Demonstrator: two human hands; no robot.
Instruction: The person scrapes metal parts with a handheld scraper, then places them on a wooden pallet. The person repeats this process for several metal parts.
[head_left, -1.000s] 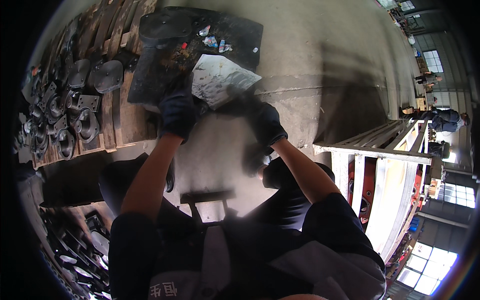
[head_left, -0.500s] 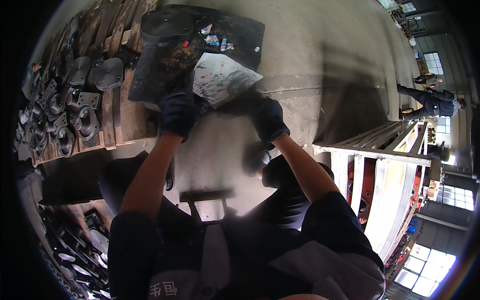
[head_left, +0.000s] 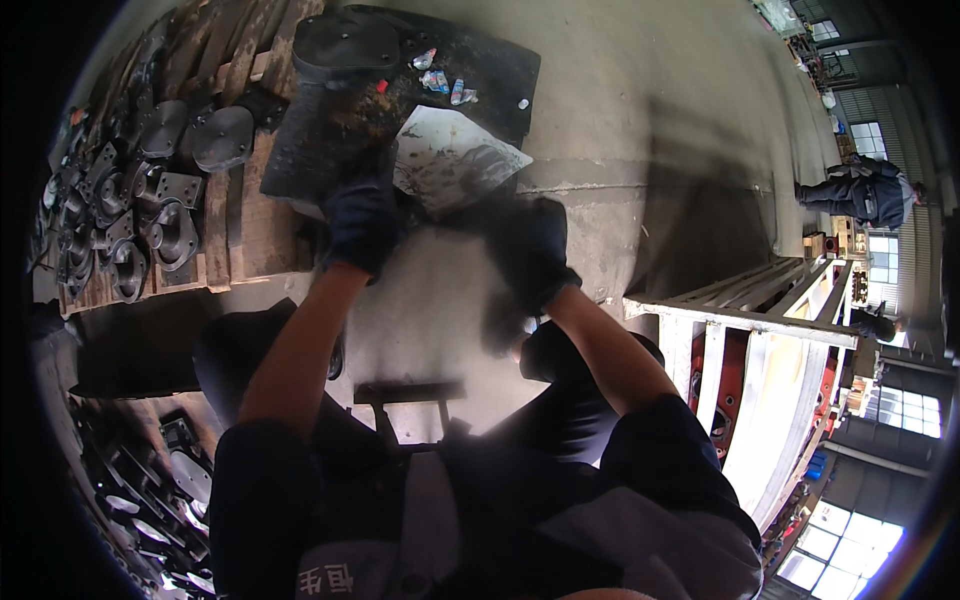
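Note:
Both of my hands wear dark gloves and meet the near edge of a black work plate. My left hand is closed beside the lower left edge of a pale, dark-smudged sheet. My right hand is curled closed just below the sheet's right corner. A dark, blurred shape lies between the hands at the sheet's lower edge. What the fingers grip is lost in shadow. The black work plate carries a rounded dark metal plate at its far left and several crumpled small wrappers.
At left, a wooden pallet bears several metal flange castings. More metal parts lie at lower left. A white frame with red parts stands at right. A low dark stand is between my legs. Another person stands far right.
My right hand has shifted a little left and down, toward my left hand. My left hand stays nearly in place. The person at far right has changed posture.

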